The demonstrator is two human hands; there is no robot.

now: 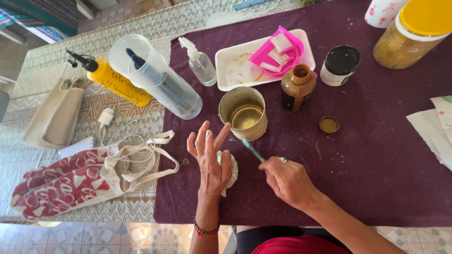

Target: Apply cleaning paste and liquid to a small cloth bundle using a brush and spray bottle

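Bare purple cloth [376,160] lies open rightward — ahead, tin can [244,113] and brown bottle [297,87] block.

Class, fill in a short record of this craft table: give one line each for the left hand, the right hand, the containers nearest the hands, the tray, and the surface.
left hand: left hand rests on a small white object, fingers spread
right hand: right hand grips a thin brush pointing towards the tin
nearest containers: open metal tin; open brown bottle, its cap lying apart
tray: white tray holding a pink dustpan and brush
surface: purple cloth over a patterned table cover
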